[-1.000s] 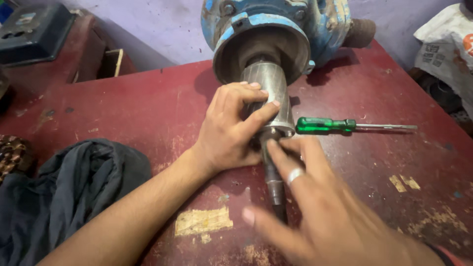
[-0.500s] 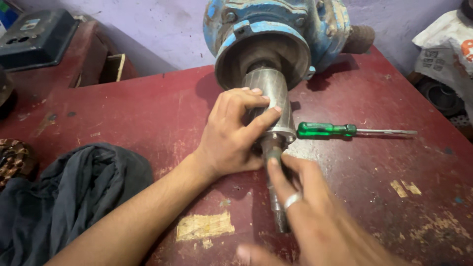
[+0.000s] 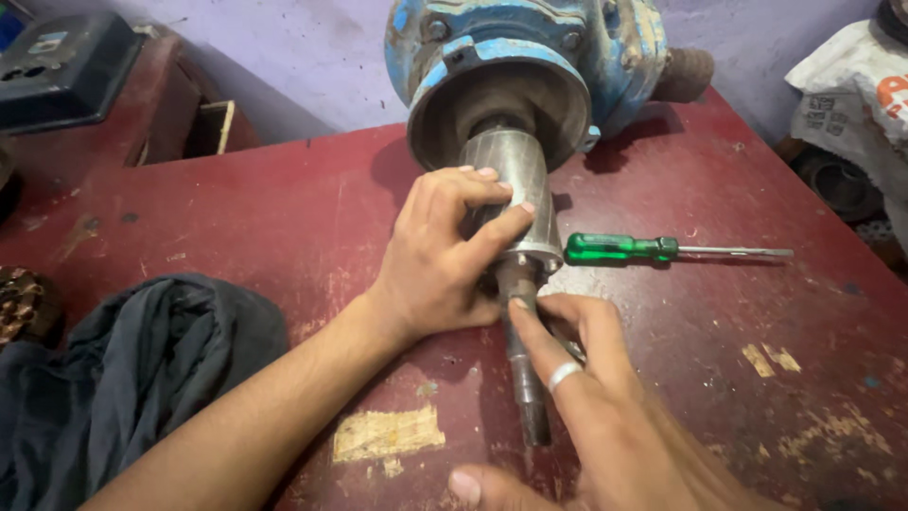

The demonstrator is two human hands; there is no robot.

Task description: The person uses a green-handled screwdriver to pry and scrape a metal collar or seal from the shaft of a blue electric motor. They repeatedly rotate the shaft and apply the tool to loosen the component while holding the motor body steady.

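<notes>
Gripping the grey steel rotor (image 3: 511, 185) from the left, the left hand (image 3: 440, 260) has its fingers (image 3: 473, 180) curled over the top of the cylinder and its thumb pressed along the near side. That rotor sticks out toward the near edge from the open mouth of a blue motor housing (image 3: 530, 57) lying at the far middle of the red tabletop (image 3: 265, 208). A thin dark shaft (image 3: 525, 378) runs on from the rotor's near end. The right hand (image 3: 605, 397) comes in from the near right, its fingertips closed on the shaft just below the rotor's rim, a silver ring (image 3: 563, 376) on one finger. Just right of the rotor lies a green-handled screwdriver (image 3: 662, 250), blade pointing right. A dark cloth (image 3: 123, 378) sits bunched at the near left.
</notes>
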